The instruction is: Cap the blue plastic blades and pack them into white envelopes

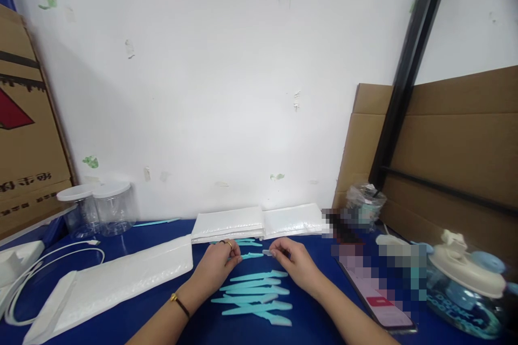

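Note:
My left hand (218, 267) is closed, its thumb and fingers pinching one end of a turquoise eyebrow razor (251, 255). Opposite it, my right hand (294, 263) pinches a small translucent cap (267, 252) at the razor's other end. Whether cap and razor touch, I cannot tell. Just below both hands, several turquoise eyebrow razors (254, 299) lie in a loose, overlapping pile on the blue table surface (178, 302). A few more razors (245, 241) lie behind my hands, partly hidden by the left one.
White bubble mailers (229, 225) are stacked along the wall, and a long one (121, 280) lies at left. Clear jars (115, 210) and a white cable (60, 248) are farther left. A phone (384, 302), partly pixelated, and a water bottle (465, 285) are at right.

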{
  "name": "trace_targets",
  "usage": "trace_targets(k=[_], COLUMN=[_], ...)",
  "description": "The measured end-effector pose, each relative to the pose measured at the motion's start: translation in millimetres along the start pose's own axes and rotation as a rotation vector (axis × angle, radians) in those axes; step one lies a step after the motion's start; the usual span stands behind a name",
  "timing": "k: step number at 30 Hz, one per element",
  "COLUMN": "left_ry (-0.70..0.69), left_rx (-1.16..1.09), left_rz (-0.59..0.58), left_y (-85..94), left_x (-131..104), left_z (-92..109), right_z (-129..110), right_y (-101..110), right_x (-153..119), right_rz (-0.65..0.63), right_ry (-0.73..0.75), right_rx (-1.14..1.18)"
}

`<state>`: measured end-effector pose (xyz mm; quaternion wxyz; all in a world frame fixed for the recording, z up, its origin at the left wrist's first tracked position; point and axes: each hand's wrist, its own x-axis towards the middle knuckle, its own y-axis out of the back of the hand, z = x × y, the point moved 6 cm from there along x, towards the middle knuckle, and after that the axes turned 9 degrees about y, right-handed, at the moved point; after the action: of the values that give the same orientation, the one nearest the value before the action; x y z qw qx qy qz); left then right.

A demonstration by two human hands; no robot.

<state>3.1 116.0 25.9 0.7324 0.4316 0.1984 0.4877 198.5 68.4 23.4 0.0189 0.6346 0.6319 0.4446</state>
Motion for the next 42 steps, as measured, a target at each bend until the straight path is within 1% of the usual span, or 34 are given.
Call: trace_targets(k=[3,7,8,10,11,13,15,16,17,19,21,23,25,28,30,33,35,37,39,41,42], left_ry=[-0.004,0.007,-0.003,-0.047,-0.072,-0.112,-0.134,-0.142,-0.148,-0.146,-0.124,-0.092,-0.066,-0.053,-0.065,-0.102,-0.122,-0.092,-0.001,0.088,0.116], left_rx=[-0.027,-0.038,-0.028,0.007,0.032,0.098,0.168,0.196,0.217,0.245,0.262,0.271,0.280,0.290,0.290,0.278,0.244,0.208,0.206,0.222,0.221], left_rz=[-0.029,-0.099,-0.099,-0.056,-0.019,0.031,0.021,0.005,-0.015,-0.051,-0.084,-0.122,-0.154,-0.193,-0.228,-0.260,-0.222,-0.134,-0.032,0.038,0.054], left_y=[-4.9,-18.3,-20.0,-19.0,-16.8,-13.4,-14.6,-16.6,-19.0,-24.1,-27.6,-28.5,-26.1,-18.9,-15.4,-14.0,-12.9,-10.1,-6.3,-3.2,-2.5], left_x=[-1.6,-3.2,-3.5,-3.9,-4.1,-4.4,-4.3,-4.2,-4.2,-4.3,-4.4,-5.1,-7.1,-13.8,-20.1,-26.8,-25.7,-18.9,-9.1,0.0,3.8], left_z=[5.7,7.3,6.8,5.4,4.1,-0.2,-6.0,-8.8,-11.1,-14.3,-15.1,-13.4,-9.3,0.5,8.3,18.2,21.1,16.5,3.4,-13.0,-20.6], right_z=[-5.9,-11.8,-11.2,-6.7,-2.6,8.4,22.8,31.1,39.4,52.9,58.4,56.5,50.6,38.0,28.2,17.9,17.1,22.1,30.9,39.8,43.5], right_y=[-6.7,-16.2,-18.0,-17.3,-13.0,3.9,25.5,34.5,41.1,45.8,40.9,30.9,19.5,5.9,2.6,4.9,9.5,16.1,22.1,23.4,22.4], right_x=[-0.5,-4.8,-6.1,-7.7,-7.4,-5.1,-3.7,-4.0,-4.9,-7.5,-9.4,-9.3,-7.7,-5.7,-6.5,-9.1,-9.4,-8.1,-7.1,-7.1,-7.2], right_rz=[-0.031,-0.103,-0.139,-0.202,-0.201,-0.125,-0.012,0.022,0.035,0.013,-0.031,-0.070,-0.127,-0.259,-0.332,-0.373,-0.339,-0.253,-0.161,-0.125,-0.124], right_ry=[-0.002,-0.016,-0.029,-0.051,-0.053,-0.030,-0.010,-0.019,-0.038,-0.080,-0.094,-0.086,-0.069,-0.013,0.047,0.108,0.102,0.046,-0.043,-0.123,-0.148], right_rx=[0.027,0.057,0.062,0.056,0.033,-0.068,-0.217,-0.293,-0.353,-0.423,-0.434,-0.425,-0.406,-0.341,-0.282,-0.214,-0.197,-0.218,-0.267,-0.300,-0.303])
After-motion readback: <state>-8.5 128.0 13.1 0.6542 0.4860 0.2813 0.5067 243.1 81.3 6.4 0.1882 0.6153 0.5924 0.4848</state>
